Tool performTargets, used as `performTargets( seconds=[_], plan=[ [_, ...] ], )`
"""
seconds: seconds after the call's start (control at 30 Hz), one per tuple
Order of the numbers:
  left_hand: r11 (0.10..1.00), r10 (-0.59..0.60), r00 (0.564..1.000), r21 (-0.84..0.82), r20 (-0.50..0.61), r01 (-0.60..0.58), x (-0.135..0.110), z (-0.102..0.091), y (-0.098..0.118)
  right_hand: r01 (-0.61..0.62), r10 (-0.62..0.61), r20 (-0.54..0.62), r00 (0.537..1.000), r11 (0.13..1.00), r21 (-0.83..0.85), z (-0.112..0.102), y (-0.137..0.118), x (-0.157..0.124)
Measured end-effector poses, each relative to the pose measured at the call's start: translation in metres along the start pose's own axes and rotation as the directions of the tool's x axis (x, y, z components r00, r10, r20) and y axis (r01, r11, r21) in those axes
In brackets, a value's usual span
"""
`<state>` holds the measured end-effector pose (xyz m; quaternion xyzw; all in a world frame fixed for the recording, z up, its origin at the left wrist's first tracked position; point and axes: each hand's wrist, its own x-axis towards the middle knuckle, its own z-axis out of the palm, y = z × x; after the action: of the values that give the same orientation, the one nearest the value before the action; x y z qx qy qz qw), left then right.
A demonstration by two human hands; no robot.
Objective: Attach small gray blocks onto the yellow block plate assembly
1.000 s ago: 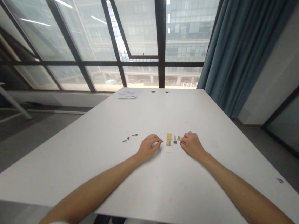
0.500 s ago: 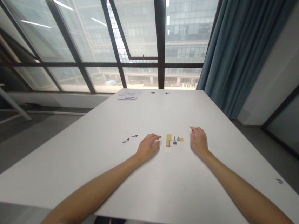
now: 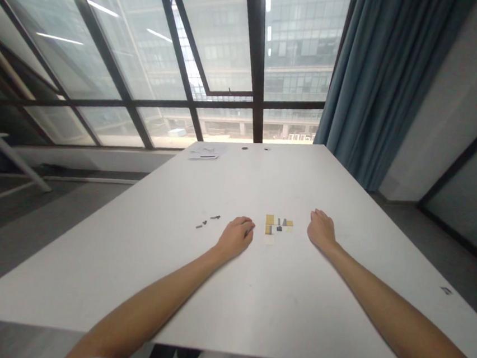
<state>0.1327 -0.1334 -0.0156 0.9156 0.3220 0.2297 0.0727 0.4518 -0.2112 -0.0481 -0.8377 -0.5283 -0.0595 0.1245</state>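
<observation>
Both hands rest on the white table (image 3: 219,295), one on each side of a small group of flat building pieces. My left hand (image 3: 236,236) is closed, fingers curled in and thumb against them, and no object shows in it. My right hand (image 3: 321,230) forms a loose fist, likewise with nothing visible inside. Between them lie a yellow piece (image 3: 269,219), a grey-and-yellow piece (image 3: 287,222), a small black piece (image 3: 279,228) and a pale cream piece (image 3: 270,240). Left of my left hand are several dark grey pieces (image 3: 215,217), apart from it.
Papers with a dark pen-like item (image 3: 204,156) lie at the table's far left corner. Two round holes (image 3: 245,148) are near the far edge. A dark, flat small item (image 3: 446,290) sits by the right edge. Windows and a blue curtain (image 3: 365,90) stand beyond.
The fingers of both hands have gone from spread to curled in. My right hand has shifted slightly right and toward me. The pieces have stayed in place.
</observation>
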Motion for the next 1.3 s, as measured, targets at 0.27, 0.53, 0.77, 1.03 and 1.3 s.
performTargets(
  seconds=[0.27,0.53,0.77,1.03,1.3],
  plan=[
    [1.0,-0.001,1.0,0.016,0.014,0.001,0.0002,-0.0024,0.0014,0.02,-0.019,0.026,0.999,1.0,-0.02,-0.0078,-0.0028,-0.0033],
    [1.0,-0.003,1.0,0.017,0.015,0.003,0.0001,-0.0027,0.001,0.013,-0.013,0.028,1.0,1.0,-0.011,-0.0076,-0.0036,-0.0033],
    [1.0,-0.006,1.0,0.025,0.026,0.005,0.0007,-0.0063,0.005,0.028,-0.028,0.004,1.0,1.0,0.002,-0.0028,-0.0009,-0.0022],
    [1.0,0.021,1.0,0.021,0.014,-0.021,0.0004,-0.0032,0.0013,0.041,-0.041,-0.002,0.999,0.999,-0.004,-0.0055,-0.0012,-0.0032],
    [1.0,0.0,1.0,0.015,0.03,-0.001,0.0004,-0.0027,0.0019,0.033,-0.033,0.001,0.999,0.999,-0.022,-0.0044,-0.0002,-0.0023]
  ],
)
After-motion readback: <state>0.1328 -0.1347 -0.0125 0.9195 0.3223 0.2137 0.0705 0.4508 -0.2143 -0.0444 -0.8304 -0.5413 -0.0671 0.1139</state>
